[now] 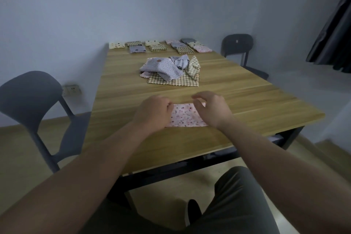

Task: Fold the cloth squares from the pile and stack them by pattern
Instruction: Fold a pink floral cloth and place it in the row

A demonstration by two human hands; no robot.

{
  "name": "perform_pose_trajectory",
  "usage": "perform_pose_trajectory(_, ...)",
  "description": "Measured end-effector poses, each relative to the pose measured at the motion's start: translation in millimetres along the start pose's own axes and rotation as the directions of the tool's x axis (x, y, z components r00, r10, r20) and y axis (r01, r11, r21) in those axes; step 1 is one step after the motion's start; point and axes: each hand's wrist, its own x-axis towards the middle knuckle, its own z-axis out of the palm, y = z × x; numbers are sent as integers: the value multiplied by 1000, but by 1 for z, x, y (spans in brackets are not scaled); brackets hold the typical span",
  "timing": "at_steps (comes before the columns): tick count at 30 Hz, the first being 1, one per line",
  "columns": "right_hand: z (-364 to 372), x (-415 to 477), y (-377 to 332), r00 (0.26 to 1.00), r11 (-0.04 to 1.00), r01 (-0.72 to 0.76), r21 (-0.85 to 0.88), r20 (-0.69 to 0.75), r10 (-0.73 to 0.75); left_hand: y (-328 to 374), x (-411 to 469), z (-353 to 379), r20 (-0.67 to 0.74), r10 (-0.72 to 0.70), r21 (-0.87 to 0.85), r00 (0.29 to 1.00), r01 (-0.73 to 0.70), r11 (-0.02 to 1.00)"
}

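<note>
Your left hand (153,112) covers the pink spotted cloth's (187,116) left edge, fingertips curled out of sight. Your right hand (210,109) hides its right edge, and the blurred fingers make the grip unreadable. The far folded stacks (161,46) are too small to count layers. The checked cloth (171,81) lies half buried under the pile (165,66). The curtain (334,30) is cut by the right edge.

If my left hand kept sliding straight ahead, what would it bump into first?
Past the pink cloth it holds, the left hand crosses bare table, then probably meets the checked cloth under the pile, though depth is unclear.
</note>
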Motion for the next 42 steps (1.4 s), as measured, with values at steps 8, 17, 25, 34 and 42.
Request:
perform_pose_trajectory(8, 52, 14, -18, 940, 980, -168, -105, 282, 191, 2, 18, 47, 313, -63, 43, 948, 53, 998)
perform_pose_trajectory(17, 68, 13, -3, 927, 975, 0, -223, 365, 83, -26, 20, 44, 423, -163, 145, 892, 111, 983)
perform_pose_trajectory(25, 58, 19, 2, 856, 918, -40, -396, 460, 235, -24, 13, 41, 409, -193, 138, 892, 149, 979)
perform_pose_trajectory(34, 21, 14, 30, 758, 840, -260, -477, 437, 483, -23, 10, 40, 400, -205, 127, 893, 168, 978)
perform_pose_trajectory(42, 15, 35, 33, 778, 799, -349, -490, 323, 538, 14, 15, 35, 338, 10, 82, 941, -40, 996)
